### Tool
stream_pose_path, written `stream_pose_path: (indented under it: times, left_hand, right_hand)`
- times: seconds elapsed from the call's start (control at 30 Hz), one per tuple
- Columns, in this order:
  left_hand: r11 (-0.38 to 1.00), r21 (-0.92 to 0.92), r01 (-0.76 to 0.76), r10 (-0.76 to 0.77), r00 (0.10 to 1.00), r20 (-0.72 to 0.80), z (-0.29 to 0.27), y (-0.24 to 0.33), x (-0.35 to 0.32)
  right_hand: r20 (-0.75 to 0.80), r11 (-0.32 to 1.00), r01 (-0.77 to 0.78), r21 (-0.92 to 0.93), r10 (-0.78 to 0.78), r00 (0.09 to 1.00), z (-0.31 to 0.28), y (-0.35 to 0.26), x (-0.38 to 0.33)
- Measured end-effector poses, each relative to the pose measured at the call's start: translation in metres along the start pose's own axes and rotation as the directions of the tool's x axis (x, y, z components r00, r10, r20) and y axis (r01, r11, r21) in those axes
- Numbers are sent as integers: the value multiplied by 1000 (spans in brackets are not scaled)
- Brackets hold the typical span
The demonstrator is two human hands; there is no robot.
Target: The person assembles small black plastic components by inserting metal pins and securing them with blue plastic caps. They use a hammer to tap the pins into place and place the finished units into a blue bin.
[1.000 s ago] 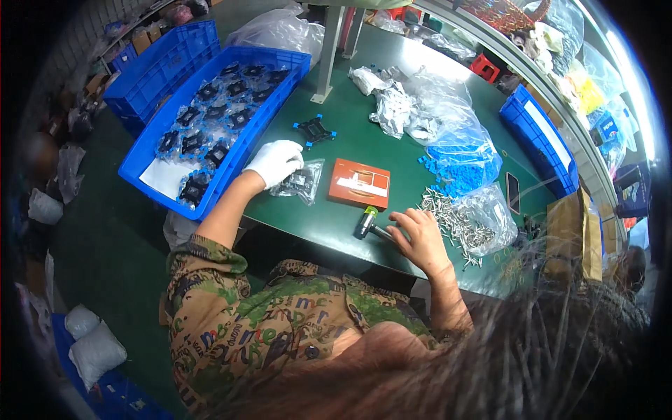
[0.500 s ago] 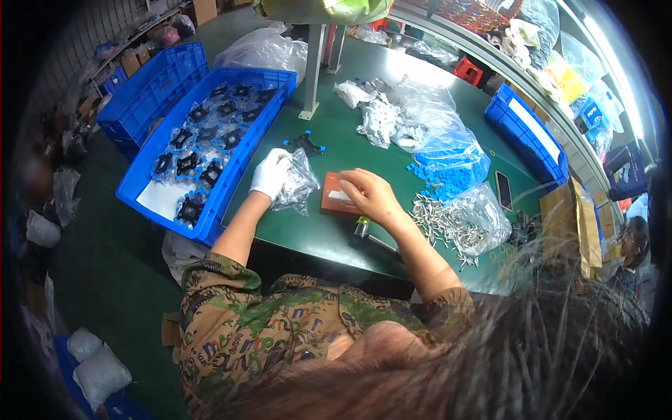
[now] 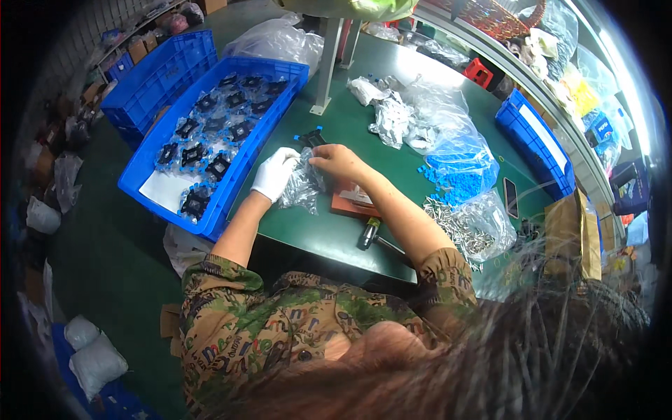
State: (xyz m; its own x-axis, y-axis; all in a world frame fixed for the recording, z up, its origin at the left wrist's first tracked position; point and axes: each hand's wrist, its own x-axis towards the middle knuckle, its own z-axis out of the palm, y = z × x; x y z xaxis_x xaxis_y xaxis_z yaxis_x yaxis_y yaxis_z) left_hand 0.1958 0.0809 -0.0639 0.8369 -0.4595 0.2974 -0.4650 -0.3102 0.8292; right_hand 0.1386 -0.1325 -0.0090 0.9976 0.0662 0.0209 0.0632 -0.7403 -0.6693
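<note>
Clear plastic bag (image 3: 302, 185) sat crumpled on the green table (image 3: 315, 234) beside the blue crate (image 3: 245, 164); light, limp, slippery; gloved left hand (image 3: 274, 173) gripped its side, bare right hand (image 3: 337, 159) pinched its top edge, probably the best hold.

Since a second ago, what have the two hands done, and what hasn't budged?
The right hand left the bench edge near the pile of metal parts, crossed over the orange block and now pinches the small clear bag. The gloved left hand stayed on that bag throughout. The hand tool, blue crate and bag of blue pieces lie as before.
</note>
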Motion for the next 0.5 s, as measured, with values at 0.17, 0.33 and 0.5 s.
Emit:
stream_pose_path:
  times: [0.17, 0.33, 0.5]
  left_hand:
    - [999, -34, 13, -11, 999, 41, -11, -1, -6]
    - [999, 39, -9, 9, 1000, 22, -27, 17, -14]
    - [985, 169, -33, 37, 999, -19, -41, 28, -25]
  right_hand:
    - [-164, 990, 137, 11, -133, 977, 9, 7, -3]
    - [-210, 857, 350, -378, -447, 869, 2, -10, -23]
    - [-291, 859, 373, -351, -479, 828, 0, -14, -25]
